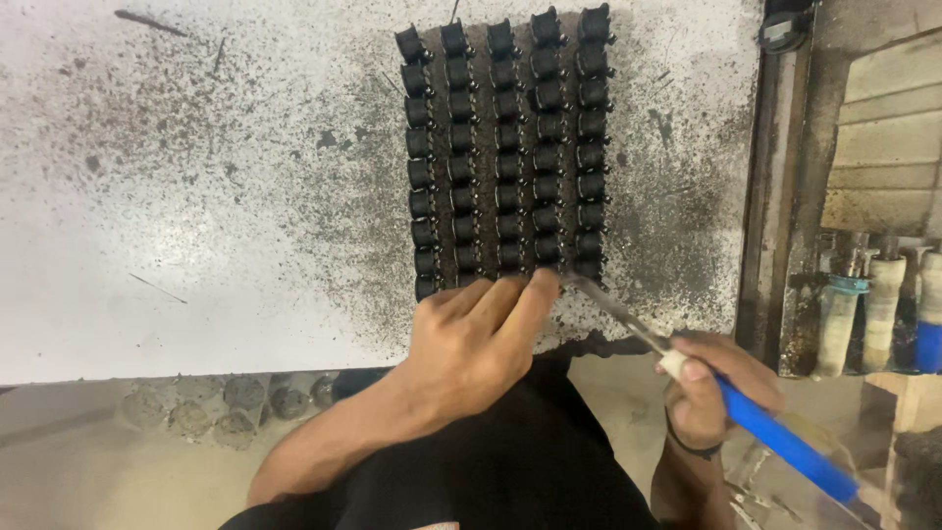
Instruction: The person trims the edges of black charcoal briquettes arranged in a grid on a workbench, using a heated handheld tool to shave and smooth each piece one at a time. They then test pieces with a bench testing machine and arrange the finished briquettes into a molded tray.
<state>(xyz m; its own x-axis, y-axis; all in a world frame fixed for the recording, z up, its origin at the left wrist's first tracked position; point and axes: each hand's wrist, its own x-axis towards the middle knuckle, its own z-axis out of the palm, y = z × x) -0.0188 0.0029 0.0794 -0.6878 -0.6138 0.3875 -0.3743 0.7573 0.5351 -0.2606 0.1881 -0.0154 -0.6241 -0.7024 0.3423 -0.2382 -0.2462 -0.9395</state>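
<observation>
No packages, labels, signs or screens can be made out in this view. The one doubtful thing is a small dark round object [785,27] at the top right, by the tabletop's [196,196] right edge; it is cut off by the frame and too dim to tell whether it has a display face. The wrapped cylinders [883,309] standing at the far right show no label that can be seen.

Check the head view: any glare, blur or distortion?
Head view: glare washes out the white table at left; rows of black parts sharp; left hand crisp; right hand and its blue-handled tool slightly soft; right edge dim; mild wide-angle bowing.
</observation>
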